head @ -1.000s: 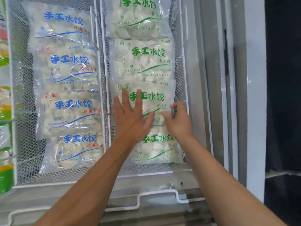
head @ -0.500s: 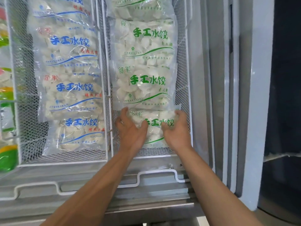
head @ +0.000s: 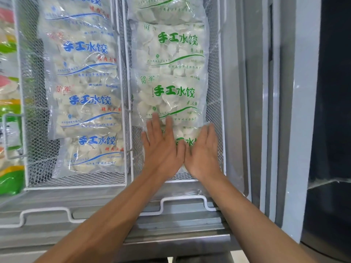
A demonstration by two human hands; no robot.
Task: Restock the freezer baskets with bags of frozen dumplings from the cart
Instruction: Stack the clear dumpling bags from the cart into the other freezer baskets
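Hands laid flat, side by side, fingers straight and spread: left hand [head: 161,149] and right hand [head: 204,150] both pressing palm-down on the nearest green-print bag [head: 181,138] at the front edge of the right basket [head: 218,103], thumbs nearly touching over its green lettering. Pinching nothing, curled round nothing. Fingertips of the left reaching onto the lower edge of the second green-print bag [head: 171,97], which overlaps the nearest one like a roof tile; two more of the same kind shingled further back toward the far edge. Bags of clear, crinkled, glossy plastic, lumpy with pale crescent-shaped dumplings, printed with bold green characters and a thin green swoosh

Right basket of white wire mesh, diamond-patterned, rectangular, with a thicker rod rim. Left basket [head: 26,130] of the same mesh, just beside it, carrying a matching shingled row of blue-print bags [head: 89,103], same clear crinkly film, blue characters and small red ones. Beyond its left edge, glossy packs with green and yellow print [head: 9,177], partly cut off

Below both baskets, bent white wire handles [head: 182,203] over a dull grey metal ledge. At right, smooth pale grey freezer frame [head: 290,130], flat upright strips, then dark space
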